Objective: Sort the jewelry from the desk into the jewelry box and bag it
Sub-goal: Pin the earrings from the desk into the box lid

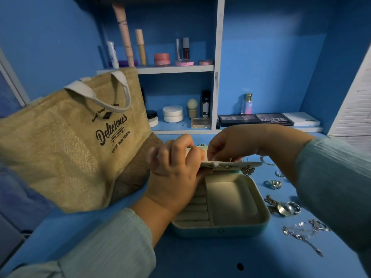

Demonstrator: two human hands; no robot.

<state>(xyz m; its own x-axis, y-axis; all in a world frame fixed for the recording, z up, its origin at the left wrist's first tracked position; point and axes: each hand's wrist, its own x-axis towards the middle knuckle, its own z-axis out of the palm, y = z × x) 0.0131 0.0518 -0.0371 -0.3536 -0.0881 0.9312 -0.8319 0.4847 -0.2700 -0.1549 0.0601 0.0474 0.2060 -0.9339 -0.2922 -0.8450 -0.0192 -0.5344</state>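
Jewelry box (230, 197) sits open on the worktop (200, 257); left hand (176, 167) grips its lid (230, 164), right hand (230, 146) pinches at the lid's edge.

Your bag (66, 141) at the desk's (200, 257) left edge is coarse woven jute, rough and matt, with smooth off-white cloth handles (120, 91). The box (230, 199) you hold open has a soft, matt cream lining like velvet and a smooth teal shell with a small metal snap (221, 231). The rings (285, 207) and chain (305, 231) toward the desk's right edge are shiny silver metal. The desk itself is painted blue, smooth and dull. Your sleeves (112, 245) are crinkled pale green cloth.
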